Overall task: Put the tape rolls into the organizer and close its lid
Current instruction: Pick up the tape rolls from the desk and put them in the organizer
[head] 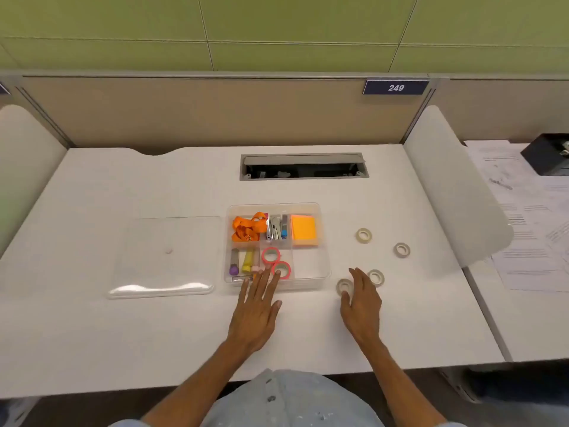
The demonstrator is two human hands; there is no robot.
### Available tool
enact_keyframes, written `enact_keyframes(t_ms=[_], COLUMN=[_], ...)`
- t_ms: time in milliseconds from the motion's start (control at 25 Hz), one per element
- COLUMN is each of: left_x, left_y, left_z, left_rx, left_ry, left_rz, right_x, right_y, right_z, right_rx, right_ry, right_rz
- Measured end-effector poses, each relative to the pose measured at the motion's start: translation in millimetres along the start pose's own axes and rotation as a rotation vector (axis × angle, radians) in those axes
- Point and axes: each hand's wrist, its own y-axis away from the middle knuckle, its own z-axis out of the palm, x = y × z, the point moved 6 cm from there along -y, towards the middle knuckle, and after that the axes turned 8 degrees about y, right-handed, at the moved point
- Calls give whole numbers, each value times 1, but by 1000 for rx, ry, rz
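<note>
A clear plastic organizer [324, 241] sits open in the middle of the white desk. Two pink-rimmed tape rolls [271, 255] [281, 269] lie in its front middle compartment. Its front right compartment holds nothing. Several white tape rolls lie on the desk to its right: one [364, 235], another [402, 250], a third [376, 277] and a fourth [344, 286]. My left hand [257, 312] lies flat, fingertips at the organizer's front edge. My right hand [361, 306] is spread between the two nearest white rolls, thumb at the fourth roll, holding nothing. The clear lid [166, 257] lies flat to the organizer's left.
The organizer also holds an orange lanyard [248, 228], staplers [277, 228], orange sticky notes [304, 231] and markers [244, 261]. A cable slot [303, 167] opens at the desk's back. White side dividers stand left and right. Papers [529, 229] cover the neighbouring desk.
</note>
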Motion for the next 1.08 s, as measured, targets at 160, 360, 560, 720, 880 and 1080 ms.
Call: enact_keyframes(t_ms=[160, 360, 560, 720, 880, 1080], left_x=[-2, -8, -7, -6, -9, -10], left_y=[0, 0, -1, -2, 0, -2], left_z=[5, 13, 17, 15, 17, 18], left_rx=[19, -4, -43, -35, -61, -58], left_ry=[-67, -82, -66, -34, -64, -56], left_rz=[-44, -48, -54, -66, -74, -86], right_x=[18, 11, 15, 12, -8, -47], right_y=[5, 2, 0, -9, -18, -32], right_z=[-1, 11, 11, 8, -4, -7], right_rx=[-18, -110, -64, -22, 109, 124], right_ry=[21, 99, 198, 131, 109, 145], right_rz=[100, 74, 108, 166, 49, -94])
